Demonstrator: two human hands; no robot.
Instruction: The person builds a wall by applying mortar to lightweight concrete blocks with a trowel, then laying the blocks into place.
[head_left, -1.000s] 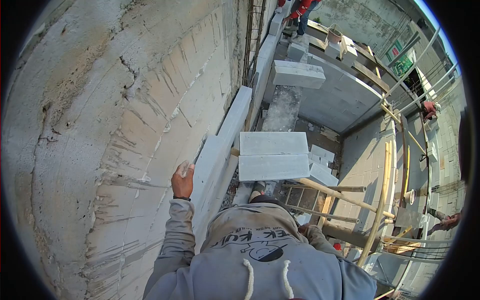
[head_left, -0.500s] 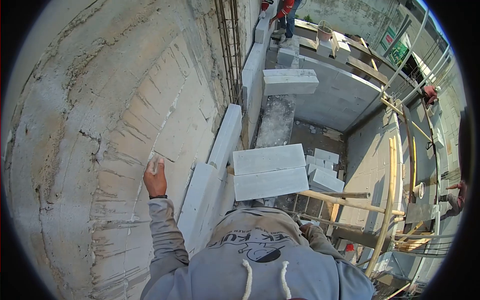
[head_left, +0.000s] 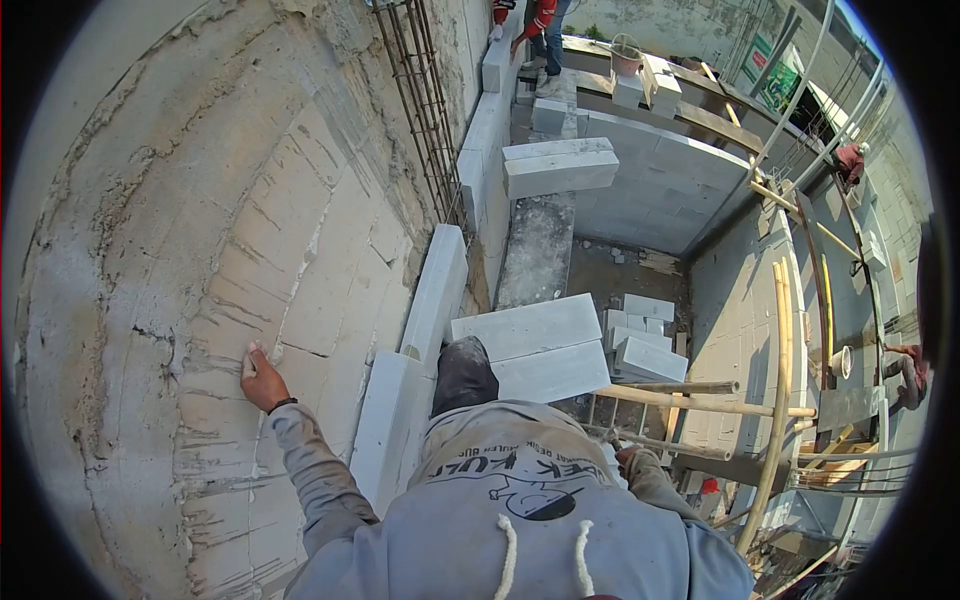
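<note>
**Left hand (head_left: 263, 380) out at the wall (head_left: 240, 270), right hand (head_left: 626, 456) half lost by the hoodie (head_left: 520, 480)**

Here's the left hand, over on the rough, streaked wall: fingers loosely extended, nothing visible in their hold. Touching the surface or just off it? From here I can't say. And the right hand, down beside the bamboo poles (head_left: 710, 402): only a dark bit shows past the sleeve, so whether its fingers are open or closed, or have hold of anything, I can't tell.

Straight ahead, the pair of pale blocks (head_left: 550, 345), lying side by side, with a dark knee (head_left: 465, 378) hiding their near left corner. Left of that knee runs the row of blocks (head_left: 388, 410) along the wall, its near end disappearing behind the arm and hoodie. Lettering across the hoodie, but folds break it up; no clean read.

Beyond, two more blocks (head_left: 560, 168) lie together across the grey walkway (head_left: 535, 250), and smaller blocks (head_left: 645, 345) are heaped lower down, right of the pair. Up top, a co-worker in red sleeves (head_left: 542, 22) is cut off by the frame, hands barely readable. A bucket (head_left: 626, 60) sits near there. Out right, another person's arm (head_left: 908, 375) blurs into the black lens edge, and the dark shape beside it is anyone's guess.
</note>
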